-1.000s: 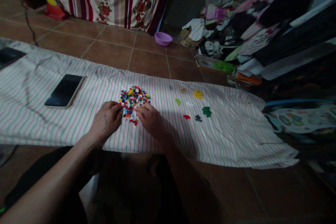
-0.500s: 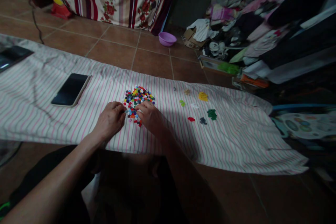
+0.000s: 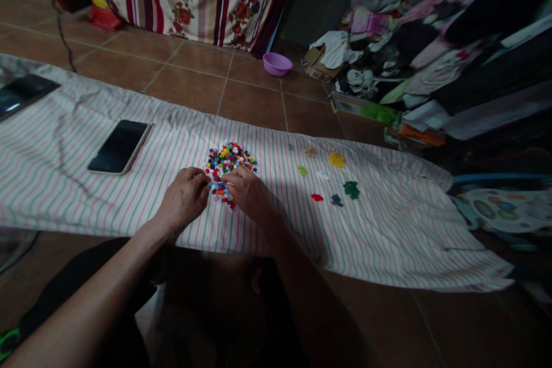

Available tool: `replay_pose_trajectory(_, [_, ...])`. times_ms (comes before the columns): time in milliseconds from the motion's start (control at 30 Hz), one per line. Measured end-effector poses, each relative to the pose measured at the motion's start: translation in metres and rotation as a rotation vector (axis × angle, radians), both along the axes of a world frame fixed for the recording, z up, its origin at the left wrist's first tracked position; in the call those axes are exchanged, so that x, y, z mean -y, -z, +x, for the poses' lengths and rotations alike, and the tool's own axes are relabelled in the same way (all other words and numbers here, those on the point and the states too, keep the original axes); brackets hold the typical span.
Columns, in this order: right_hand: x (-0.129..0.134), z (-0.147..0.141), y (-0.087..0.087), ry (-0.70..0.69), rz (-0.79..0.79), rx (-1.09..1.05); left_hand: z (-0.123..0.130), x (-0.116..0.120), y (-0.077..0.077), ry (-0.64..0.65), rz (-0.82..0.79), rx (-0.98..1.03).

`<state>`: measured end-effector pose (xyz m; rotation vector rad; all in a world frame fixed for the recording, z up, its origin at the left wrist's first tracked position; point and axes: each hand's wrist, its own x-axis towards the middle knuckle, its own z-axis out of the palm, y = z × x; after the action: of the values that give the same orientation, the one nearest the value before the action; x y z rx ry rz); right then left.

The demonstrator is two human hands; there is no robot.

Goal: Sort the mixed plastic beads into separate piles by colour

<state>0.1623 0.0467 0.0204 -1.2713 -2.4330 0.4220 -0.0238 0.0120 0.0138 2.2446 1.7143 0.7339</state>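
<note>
Right hand shifted left over the mixed pile since a second ago

Pile sat mid-bench, between far and near edges. Left hand was at its left side. Both hands had fingertips drawn together; couldn't tell if either pinched a piece. Done: eight small single-colour groups toward the right end, incl. yellow group, green group, red group. Left: the bulk, by my read, unseparated.

Mixed pile of tiny multicoloured pieces, loosely heaped, scattered toward the edges, on striped cloth
</note>
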Motion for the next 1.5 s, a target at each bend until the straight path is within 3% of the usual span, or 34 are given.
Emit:
replay_pose_trajectory(300, [-0.003,0.0,0.003,-0.035,0.043,-0.01,0.0,-0.001,0.0,0.003,0.011,0.004])
replay_pose_trajectory(633, [-0.004,0.003,0.002,-0.002,0.036,-0.206,-0.001,-0.001,0.001,-0.002,0.001,0.005])
replay_pose_trajectory(833, [-0.004,0.007,0.003,0.019,0.059,-0.22,-0.001,0.0,0.002,-0.004,0.016,0.003])
replay_pose_trajectory(1067, [-0.004,0.017,0.003,0.011,0.067,-0.199,0.0,0.0,0.002,0.005,0.034,-0.019])
replay_pose_trajectory(1500, [-0.002,0.049,-0.002,0.123,0.071,-0.23,-0.001,-0.001,0.001,-0.002,0.029,-0.021])
